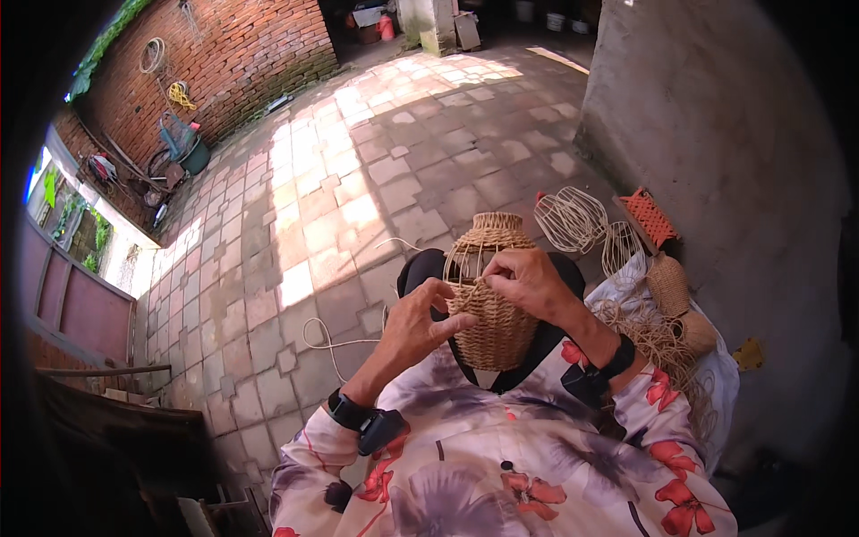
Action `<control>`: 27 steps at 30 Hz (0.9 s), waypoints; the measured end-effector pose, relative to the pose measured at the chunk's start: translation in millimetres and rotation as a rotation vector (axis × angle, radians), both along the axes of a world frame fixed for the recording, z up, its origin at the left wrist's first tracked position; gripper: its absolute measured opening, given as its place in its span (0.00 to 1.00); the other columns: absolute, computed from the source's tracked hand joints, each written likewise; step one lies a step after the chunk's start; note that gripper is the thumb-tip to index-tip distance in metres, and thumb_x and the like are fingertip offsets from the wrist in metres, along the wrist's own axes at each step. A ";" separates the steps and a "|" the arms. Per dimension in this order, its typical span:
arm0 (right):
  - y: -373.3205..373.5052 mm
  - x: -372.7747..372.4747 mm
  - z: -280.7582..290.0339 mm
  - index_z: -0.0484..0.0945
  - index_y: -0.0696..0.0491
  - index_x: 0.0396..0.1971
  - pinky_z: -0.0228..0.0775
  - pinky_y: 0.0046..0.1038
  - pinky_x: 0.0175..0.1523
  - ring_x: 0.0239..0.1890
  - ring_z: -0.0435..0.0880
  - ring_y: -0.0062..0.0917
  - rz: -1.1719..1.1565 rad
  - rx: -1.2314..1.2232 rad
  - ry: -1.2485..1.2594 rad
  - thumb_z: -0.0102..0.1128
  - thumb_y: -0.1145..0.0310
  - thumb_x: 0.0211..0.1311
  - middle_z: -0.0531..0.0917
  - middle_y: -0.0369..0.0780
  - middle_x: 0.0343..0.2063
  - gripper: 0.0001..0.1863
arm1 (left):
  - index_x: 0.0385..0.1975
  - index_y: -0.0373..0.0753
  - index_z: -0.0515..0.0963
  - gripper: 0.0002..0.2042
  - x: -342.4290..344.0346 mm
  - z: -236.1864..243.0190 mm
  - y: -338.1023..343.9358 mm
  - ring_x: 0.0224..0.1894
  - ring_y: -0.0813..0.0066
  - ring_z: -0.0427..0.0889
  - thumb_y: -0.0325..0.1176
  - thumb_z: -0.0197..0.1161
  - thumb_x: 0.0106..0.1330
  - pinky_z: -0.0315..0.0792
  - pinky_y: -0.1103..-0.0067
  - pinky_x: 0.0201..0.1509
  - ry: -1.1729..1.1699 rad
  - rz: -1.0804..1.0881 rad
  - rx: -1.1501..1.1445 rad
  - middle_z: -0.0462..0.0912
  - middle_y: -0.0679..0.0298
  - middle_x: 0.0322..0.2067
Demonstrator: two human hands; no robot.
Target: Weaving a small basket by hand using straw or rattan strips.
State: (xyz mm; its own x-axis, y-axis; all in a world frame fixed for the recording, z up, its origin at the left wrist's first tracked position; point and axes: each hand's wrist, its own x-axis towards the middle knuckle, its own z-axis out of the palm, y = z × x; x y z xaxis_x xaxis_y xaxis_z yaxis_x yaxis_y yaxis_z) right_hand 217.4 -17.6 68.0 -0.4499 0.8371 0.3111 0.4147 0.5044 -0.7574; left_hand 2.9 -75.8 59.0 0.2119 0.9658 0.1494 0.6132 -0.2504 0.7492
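A tan woven basket, shaped like a vase, stands between my knees in front of my body. Its lower body and its neck are woven, while bare upright ribs show in the gap between them. My left hand grips the left side of the woven wall, with the thumb lying across the front. On the right, my right hand is closed in a pinch at the woven edge by the ribs, apparently on a strand of cord; the fingertips partly hide it. Loose pale cord trails over the paving at my left.
To my right lie pale open frames, an orange lattice piece, a finished-looking woven vessel and a heap of cord on a white sack. A grey wall rises close beyond them.
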 end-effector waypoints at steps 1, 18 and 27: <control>-0.4 0.9 0.4 0.79 0.60 0.26 0.68 0.24 0.30 0.23 0.78 0.21 0.005 -0.001 -0.014 0.61 0.73 0.52 0.80 0.42 0.20 0.06 | 0.34 0.37 0.76 0.16 13.1 -4.7 3.8 0.30 0.57 0.81 0.45 0.66 0.58 0.72 0.71 0.33 0.081 -0.037 0.152 0.81 0.53 0.34; -10.7 -6.2 -2.8 0.70 0.55 0.24 0.71 0.37 0.33 0.29 0.78 0.38 -0.026 0.519 -0.361 0.59 0.73 0.44 0.73 0.42 0.24 0.08 | 0.38 0.32 0.77 0.17 7.6 -45.1 14.4 0.25 0.80 0.69 0.43 0.53 0.70 0.68 0.77 0.29 -0.231 -0.115 -0.112 0.73 0.64 0.21; -17.4 4.7 0.0 0.70 0.54 0.24 0.70 0.34 0.31 0.27 0.76 0.34 -0.040 0.616 -0.358 0.61 0.76 0.42 0.70 0.40 0.22 0.09 | 0.36 0.32 0.77 0.16 5.0 -43.9 14.1 0.24 0.80 0.70 0.42 0.54 0.69 0.68 0.78 0.29 -0.228 -0.026 -0.093 0.74 0.64 0.19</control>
